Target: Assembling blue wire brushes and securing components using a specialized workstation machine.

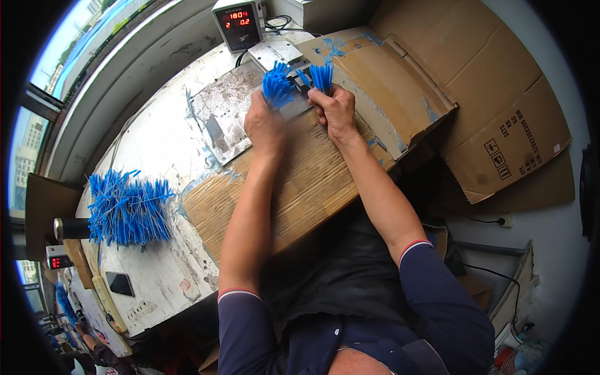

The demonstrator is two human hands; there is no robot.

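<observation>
Both hands are raised over the far part of the bench, beside a small metal fixture (296, 80). My left hand (262, 125) is closed round a bunch of thin strands with blue tips (278, 86), which fan out above the fist. In my right hand (337, 111) is a smaller bunch of blue-tipped strands (322, 79), gripped between thumb and fingers. A few strands lean across the gap toward the fixture. A large heap of the same blue-tipped strands (130, 207) lies on the bench at the left.
A box with a red digital display (239, 26) stands at the back by a metal plate (228, 109). Flat cardboard (312, 181) lies under my forearms. A cardboard carton (494, 75) is at the right. A phone (120, 284) and a power strip (108, 304) are at the left edge.
</observation>
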